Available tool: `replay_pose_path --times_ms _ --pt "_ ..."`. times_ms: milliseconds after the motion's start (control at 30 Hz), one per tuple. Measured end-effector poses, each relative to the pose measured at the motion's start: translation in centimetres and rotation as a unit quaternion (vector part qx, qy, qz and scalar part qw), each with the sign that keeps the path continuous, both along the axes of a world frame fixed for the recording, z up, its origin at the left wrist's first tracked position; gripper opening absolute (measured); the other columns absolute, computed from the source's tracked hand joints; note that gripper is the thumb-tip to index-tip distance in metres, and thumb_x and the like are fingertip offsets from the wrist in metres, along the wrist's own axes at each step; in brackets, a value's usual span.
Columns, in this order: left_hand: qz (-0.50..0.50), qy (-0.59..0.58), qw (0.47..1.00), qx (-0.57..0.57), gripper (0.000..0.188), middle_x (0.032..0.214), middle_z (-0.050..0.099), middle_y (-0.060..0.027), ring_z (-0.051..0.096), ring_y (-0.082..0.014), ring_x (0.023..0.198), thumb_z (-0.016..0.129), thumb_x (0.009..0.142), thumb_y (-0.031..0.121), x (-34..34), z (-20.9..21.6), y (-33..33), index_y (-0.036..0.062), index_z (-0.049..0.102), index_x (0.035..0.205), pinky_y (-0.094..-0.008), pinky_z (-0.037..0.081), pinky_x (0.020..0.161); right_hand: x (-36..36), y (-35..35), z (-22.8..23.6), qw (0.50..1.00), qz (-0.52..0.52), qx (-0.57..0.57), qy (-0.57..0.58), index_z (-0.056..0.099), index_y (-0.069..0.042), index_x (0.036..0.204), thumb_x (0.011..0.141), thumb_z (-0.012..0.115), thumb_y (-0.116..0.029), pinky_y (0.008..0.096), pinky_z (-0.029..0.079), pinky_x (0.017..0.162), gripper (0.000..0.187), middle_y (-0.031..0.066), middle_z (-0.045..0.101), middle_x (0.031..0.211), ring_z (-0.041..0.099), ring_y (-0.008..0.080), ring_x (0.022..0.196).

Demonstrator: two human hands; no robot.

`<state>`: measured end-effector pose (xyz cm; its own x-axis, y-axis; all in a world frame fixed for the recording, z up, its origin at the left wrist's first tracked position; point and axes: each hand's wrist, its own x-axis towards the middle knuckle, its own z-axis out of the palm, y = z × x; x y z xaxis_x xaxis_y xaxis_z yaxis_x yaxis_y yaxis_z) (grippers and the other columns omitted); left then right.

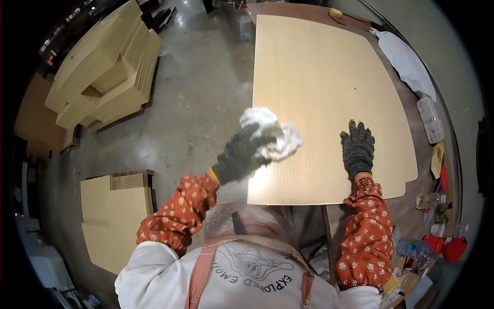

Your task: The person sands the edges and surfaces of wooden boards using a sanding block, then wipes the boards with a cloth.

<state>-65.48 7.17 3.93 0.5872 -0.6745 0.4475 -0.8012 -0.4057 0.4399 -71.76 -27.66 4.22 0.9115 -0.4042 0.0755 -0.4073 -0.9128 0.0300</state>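
Note:
A large pale wood-grain panel (314,77) lies flat on the workbench in front of me. My left hand (241,154), in a dark grey knit glove, grips a bunched white cloth (282,143) at the panel's left edge. Part of the cloth hangs out past that edge; the hand is slightly blurred. My right hand (357,149), in a matching glove, rests flat on the near right part of the panel with its fingers stretched out. A small dark spot (354,88) shows on the panel beyond that hand.
Stacked pale panels (110,72) stand on the floor at the far left, with a lower stack (116,211) nearer me. Along the brown workbench's (396,221) right side lie a white sheet (406,62), a clear plastic package (430,120), plastic bottles (414,249) and a red item (455,249).

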Motion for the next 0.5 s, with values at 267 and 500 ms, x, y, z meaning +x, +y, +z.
replay_pose_path --times_ms 267,500 --pt "0.019 0.135 0.988 -0.071 0.053 0.134 0.058 -0.0110 0.057 -0.0189 0.118 0.072 0.089 0.027 18.5 -3.4 -4.1 0.0103 0.051 0.135 -0.0343 0.049 0.098 -0.9 -1.1 -0.8 0.999 0.012 -0.031 -0.023 0.045 -0.017 0.144 0.098 0.052 -0.038 0.0470 0.025 0.116 0.052 0.0130 0.040 0.151 0.037 0.0362 0.137" --pt "0.075 0.224 0.953 -0.191 0.041 0.120 0.063 -0.0142 0.064 -0.0183 0.100 0.070 0.089 0.015 20.4 -5.1 -5.7 0.0075 0.058 0.128 -0.0326 0.054 0.086 -1.1 -1.5 -1.1 0.998 0.030 -0.038 -0.040 0.046 -0.017 0.144 0.097 0.054 -0.036 0.0465 0.027 0.116 0.051 0.0144 0.041 0.149 0.037 0.0362 0.137"
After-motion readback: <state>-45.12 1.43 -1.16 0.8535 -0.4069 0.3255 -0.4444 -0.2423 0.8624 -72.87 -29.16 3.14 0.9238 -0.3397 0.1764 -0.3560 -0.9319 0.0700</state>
